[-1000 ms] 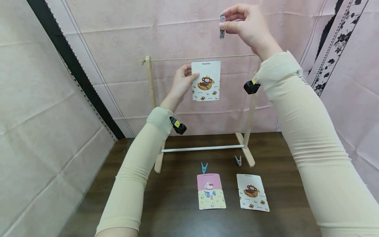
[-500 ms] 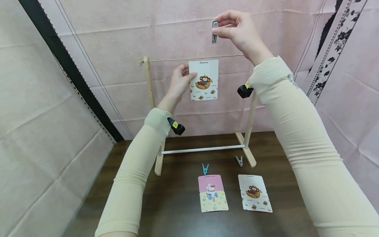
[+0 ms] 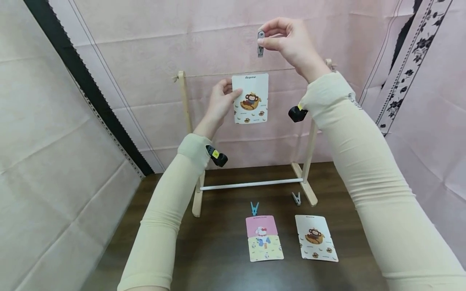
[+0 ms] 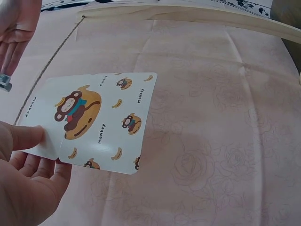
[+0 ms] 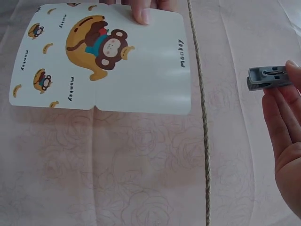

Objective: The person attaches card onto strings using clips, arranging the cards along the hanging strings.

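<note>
My left hand [image 3: 221,101] pinches the left edge of a white monkey card [image 3: 251,99], thumb in front and fingers behind. The card hangs upright in front of the rope [image 3: 211,75], its top edge close by the line in the head view. Above and to the right, my right hand [image 3: 287,40] pinches a grey clothespin [image 3: 260,44] between thumb and fingers. In the right wrist view the clothespin [image 5: 270,76] is apart from both the rope [image 5: 203,103] and the card [image 5: 141,61].
A wooden stand with a white crossbar [image 3: 251,184] holds the rope. On the dark table [image 3: 214,250] lie a pink and yellow card [image 3: 264,238], a second monkey card [image 3: 316,238], a blue clothespin [image 3: 254,208] and a grey clothespin [image 3: 296,199]. Pink cloth [image 3: 145,48] hangs behind.
My right hand has come down and to the left with the clothespin, nearer the rope and card. My left hand and its card have stayed almost in place.
</note>
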Tool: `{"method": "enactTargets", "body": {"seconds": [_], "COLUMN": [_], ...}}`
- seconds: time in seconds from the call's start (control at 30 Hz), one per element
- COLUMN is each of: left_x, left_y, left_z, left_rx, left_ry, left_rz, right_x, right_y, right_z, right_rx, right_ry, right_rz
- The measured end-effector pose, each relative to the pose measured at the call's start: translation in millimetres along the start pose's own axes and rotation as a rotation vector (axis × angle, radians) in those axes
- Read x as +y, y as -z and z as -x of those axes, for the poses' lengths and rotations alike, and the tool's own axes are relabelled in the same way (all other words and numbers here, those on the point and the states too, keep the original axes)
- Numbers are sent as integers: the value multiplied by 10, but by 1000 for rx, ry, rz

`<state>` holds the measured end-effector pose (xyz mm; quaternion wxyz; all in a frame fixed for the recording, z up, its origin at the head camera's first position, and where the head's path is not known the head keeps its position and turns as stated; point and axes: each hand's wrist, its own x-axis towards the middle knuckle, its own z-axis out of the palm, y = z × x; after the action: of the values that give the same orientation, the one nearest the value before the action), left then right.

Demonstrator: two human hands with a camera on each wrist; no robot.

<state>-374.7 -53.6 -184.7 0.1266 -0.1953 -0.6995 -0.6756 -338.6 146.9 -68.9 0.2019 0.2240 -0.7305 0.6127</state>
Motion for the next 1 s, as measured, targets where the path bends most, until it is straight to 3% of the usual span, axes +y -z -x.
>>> {"method": "enactTargets", "body": {"seconds": [0.4, 1.0], "left_x": [9, -13], "left_y": [-43, -45], "left_z": [-9, -10], "left_rx": [-22, -25], "left_ry": [-16, -9], "left_rz": [0, -6], "right_x": [85, 124], "right_y": [-78, -84], "right_z": [-1, -11], "right_rx": [-20, -44], "right_ry": [-2, -34], "right_rz": [-47, 6]}}
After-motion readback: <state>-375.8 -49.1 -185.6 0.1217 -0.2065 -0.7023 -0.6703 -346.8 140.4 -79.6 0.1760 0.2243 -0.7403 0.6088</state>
